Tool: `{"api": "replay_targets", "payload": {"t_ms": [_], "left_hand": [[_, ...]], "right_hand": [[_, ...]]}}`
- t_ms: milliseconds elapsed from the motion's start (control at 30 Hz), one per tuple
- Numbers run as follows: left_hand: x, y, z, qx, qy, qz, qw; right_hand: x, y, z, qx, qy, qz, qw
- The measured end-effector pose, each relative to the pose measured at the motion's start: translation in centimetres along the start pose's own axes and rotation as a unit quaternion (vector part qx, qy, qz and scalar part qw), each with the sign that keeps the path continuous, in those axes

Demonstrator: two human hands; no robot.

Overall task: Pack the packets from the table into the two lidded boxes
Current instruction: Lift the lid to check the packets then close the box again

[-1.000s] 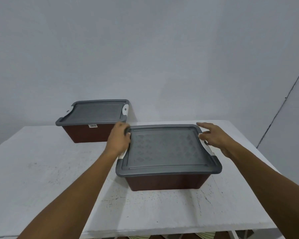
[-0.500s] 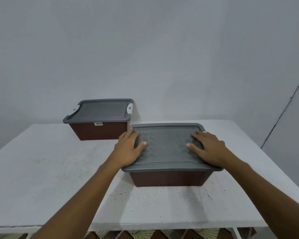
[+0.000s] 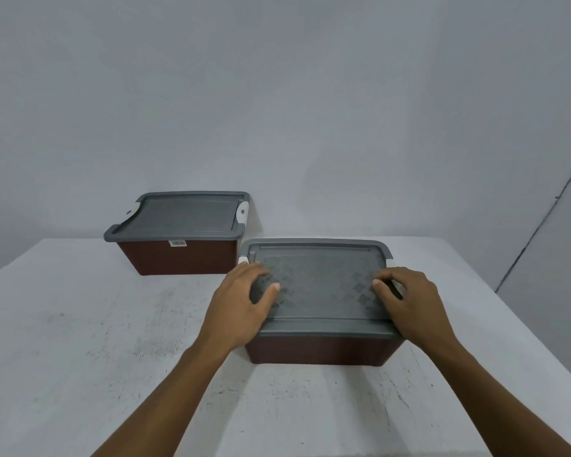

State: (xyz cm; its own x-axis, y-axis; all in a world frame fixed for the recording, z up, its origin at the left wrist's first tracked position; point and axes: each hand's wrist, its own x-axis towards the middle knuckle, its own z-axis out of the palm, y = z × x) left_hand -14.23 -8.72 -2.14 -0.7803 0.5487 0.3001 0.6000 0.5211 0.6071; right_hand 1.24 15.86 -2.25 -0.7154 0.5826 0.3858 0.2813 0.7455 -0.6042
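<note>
We see two brown boxes on a white table [image 3: 80, 341], both with a grey lid on. The near box [image 3: 317, 352] stands to the right of the middle, close to the front edge. Both hands lie on its lid [image 3: 317, 282]. The left hand [image 3: 241, 308] rests on the left part of this lid, fingers loosely bent and the thumb spread toward the middle; it grips nothing. The right hand [image 3: 409, 301] rests on the right part in the same manner, bent fingers and thumb tip touching the lid, and it holds nothing. The far box [image 3: 178, 262] stands behind and to the left, near the grey wall [image 3: 277, 94], apart from the near one. Its cover [image 3: 185, 216] has a white latch [image 3: 243, 211] on the right side, and a small label [image 3: 177, 243] sits under the front rim.
</note>
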Motion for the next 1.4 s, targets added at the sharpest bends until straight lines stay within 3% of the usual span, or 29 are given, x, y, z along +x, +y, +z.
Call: {"api": "replay_targets", "payload": {"t_ms": [167, 367, 567, 833, 1233, 1400], "left_hand": [[3.4, -0.6, 0.6, 0.033, 0.000, 0.020, 0.999], [8.4, -1.3, 1.2, 0.131, 0.066, 0.092, 0.985], [13.8, -2.4, 2.0, 0.234, 0.050, 0.068, 0.969], [16.8, -4.6, 1.6, 0.251, 0.034, 0.086, 0.964], [19.8, -7.7, -0.5, 0.287, 0.037, 0.040, 0.956], [20.6, -8.2, -0.4, 0.233, 0.045, 0.039, 0.971]], "right_hand": [[3.2, 0.4, 1.0, -0.012, -0.005, 0.006, 1.000], [8.9, 0.7, 2.9, -0.055, -0.006, 0.026, 0.998], [14.4, 0.8, 5.1, -0.054, -0.015, 0.041, 0.998], [16.7, -0.3, 6.9, -0.024, -0.011, 0.017, 1.000], [19.9, -2.1, 11.0, -0.030, -0.006, -0.045, 0.999], [21.0, -1.3, 11.7, -0.026, -0.009, -0.017, 0.999]]}}
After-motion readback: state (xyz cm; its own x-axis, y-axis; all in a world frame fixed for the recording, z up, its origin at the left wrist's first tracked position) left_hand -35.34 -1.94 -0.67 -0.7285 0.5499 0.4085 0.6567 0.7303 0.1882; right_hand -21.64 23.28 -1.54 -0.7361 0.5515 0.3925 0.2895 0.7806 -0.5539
